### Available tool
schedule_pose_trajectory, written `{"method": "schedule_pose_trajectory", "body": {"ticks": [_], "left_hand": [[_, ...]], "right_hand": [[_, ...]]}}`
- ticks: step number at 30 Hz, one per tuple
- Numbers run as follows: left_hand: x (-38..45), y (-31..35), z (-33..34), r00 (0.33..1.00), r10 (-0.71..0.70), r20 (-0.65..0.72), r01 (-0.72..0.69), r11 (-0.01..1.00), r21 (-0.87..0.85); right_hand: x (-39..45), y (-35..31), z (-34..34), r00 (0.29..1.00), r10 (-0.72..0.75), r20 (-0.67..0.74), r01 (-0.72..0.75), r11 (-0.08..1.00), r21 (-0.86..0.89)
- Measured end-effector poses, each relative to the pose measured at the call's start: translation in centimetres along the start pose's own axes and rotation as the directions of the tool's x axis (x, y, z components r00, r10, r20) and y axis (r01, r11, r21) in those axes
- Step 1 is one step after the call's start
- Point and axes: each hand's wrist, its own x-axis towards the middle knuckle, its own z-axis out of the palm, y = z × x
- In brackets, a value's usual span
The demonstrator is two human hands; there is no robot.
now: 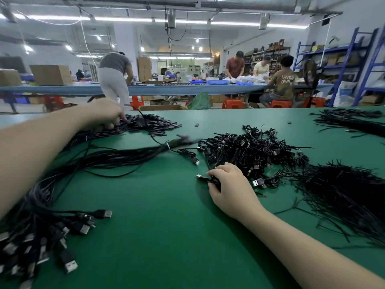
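USB cable bundle [52, 232]: near left on green table [156, 236], plugs fanned toward the near edge, cords running away under the left forearm to a white tie near table centre. Farther right: coiled USB cable [203, 177], grasped in curled fingers of right hand [229, 184], plug projecting left, just beside tangled heap of coiled cables [250, 149]. Right of heap: pile of loose black ties [343, 195]. Farther back, left side: left hand [104, 114], fingers curled, pinching thin black cord [151, 136] over pile of flat black pieces [150, 124].
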Motion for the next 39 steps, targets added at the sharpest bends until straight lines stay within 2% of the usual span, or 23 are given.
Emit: {"method": "schedule_pose_trajectory", "body": {"ticks": [1, 2, 4, 5, 7, 8, 9, 11, 13, 15, 18, 20, 22, 24, 25, 27, 29, 31, 35, 37, 39], "left_hand": [[-0.1, -0.1, 0.1, 0.999, -0.014, -0.032, 0.011, 0.996, -0.093], [-0.1, -0.1, 0.1, 0.988, -0.081, -0.13, 0.043, 0.96, -0.276], [0.1, -0.2, 0.5, 0.905, -0.287, -0.315, 0.078, 0.838, -0.539], [-0.7, 0.2, 0.7, 0.898, -0.33, -0.291, 0.113, 0.812, -0.573], [-2.7, -0.1, 2.2, 0.97, -0.238, -0.037, 0.201, 0.885, -0.42], [-3.8, -0.2, 3.1, 0.981, -0.188, 0.051, 0.194, 0.917, -0.348], [-5.2, 0.3, 3.4, 0.986, -0.148, 0.077, 0.165, 0.934, -0.316], [-6.7, 1.6, 3.8, 0.999, 0.051, -0.011, -0.052, 0.973, -0.226], [-8.5, 3.6, 3.9, 0.962, 0.273, -0.022, -0.273, 0.946, -0.175], [-11.1, 5.7, 4.5, 0.914, 0.405, -0.026, -0.403, 0.898, -0.175], [-15.2, 7.8, 7.4, 0.808, 0.571, 0.147, -0.559, 0.821, -0.116], [-17.1, 8.3, 8.9, 0.807, 0.548, 0.221, -0.521, 0.836, -0.17], [-17.7, 8.0, 9.4, 0.84, 0.51, 0.183, -0.458, 0.849, -0.265], [-17.6, 7.5, 8.9, 0.818, 0.532, 0.217, -0.464, 0.835, -0.297], [-17.4, 7.2, 8.3, 0.793, 0.551, 0.258, -0.469, 0.824, -0.318], [-16.7, 6.3, 6.8, 0.768, 0.571, 0.29, -0.468, 0.81, -0.354], [-15.7, 4.8, 5.1, 0.789, 0.555, 0.264, -0.458, 0.817, -0.351], [-14.6, 3.2, 3.5, 0.819, 0.521, 0.242, -0.433, 0.837, -0.334], [-13.5, 1.3, 2.2, 0.844, 0.454, 0.286, -0.294, 0.837, -0.462], [-13.4, 1.1, 2.8, 0.825, 0.466, 0.321, -0.275, 0.826, -0.491], [-13.4, 0.8, 3.5, 0.798, 0.453, 0.398, -0.242, 0.845, -0.476]], "right_hand": [[0.0, 0.0, -0.1, 1.0, -0.007, -0.001, 0.007, 1.0, 0.007], [0.0, -0.1, -0.1, 1.0, -0.011, -0.002, 0.011, 1.0, 0.016], [0.0, 0.1, -0.2, 1.0, -0.009, -0.001, 0.009, 1.0, 0.022], [-0.1, 0.1, -0.1, 1.0, -0.003, 0.004, 0.003, 1.0, 0.02], [-0.1, 0.0, 0.0, 1.0, 0.005, 0.014, -0.006, 1.0, 0.018], [0.0, 0.0, 0.0, 1.0, 0.01, 0.022, -0.01, 1.0, 0.017], [0.0, 0.0, 0.0, 0.999, 0.012, 0.029, -0.013, 1.0, 0.016], [0.1, 0.0, 0.0, 0.999, 0.014, 0.028, -0.015, 1.0, 0.015], [0.0, -0.2, -0.1, 1.0, -0.012, -0.012, 0.012, 0.999, 0.037], [-0.2, -0.7, -0.8, 0.993, -0.065, -0.101, 0.071, 0.996, 0.057], [-0.2, -1.9, -2.1, 0.95, -0.19, -0.248, 0.205, 0.978, 0.036], [0.3, -2.0, -3.3, 0.935, -0.24, -0.259, 0.253, 0.967, 0.015], [0.8, -1.9, -4.9, 0.964, -0.24, -0.118, 0.244, 0.969, 0.025], [1.2, -1.8, -6.2, 0.969, -0.244, 0.032, 0.241, 0.968, 0.076], [1.4, -1.9, -6.8, 0.963, -0.266, 0.044, 0.263, 0.963, 0.063], [2.1, -1.9, -8.4, 0.953, -0.301, -0.037, 0.301, 0.954, 0.001], [2.8, -1.6, -10.4, 0.939, -0.292, -0.181, 0.285, 0.956, -0.064], [3.4, -1.0, -12.3, 0.919, -0.247, -0.307, 0.218, 0.968, -0.125], [3.8, 0.1, -14.6, 0.864, -0.088, -0.495, 0.026, 0.991, -0.129], [3.8, 0.3, -15.0, 0.838, -0.039, -0.545, -0.038, 0.991, -0.128], [3.7, 0.4, -14.9, 0.852, 0.005, -0.523, -0.045, 0.997, -0.063]]}}
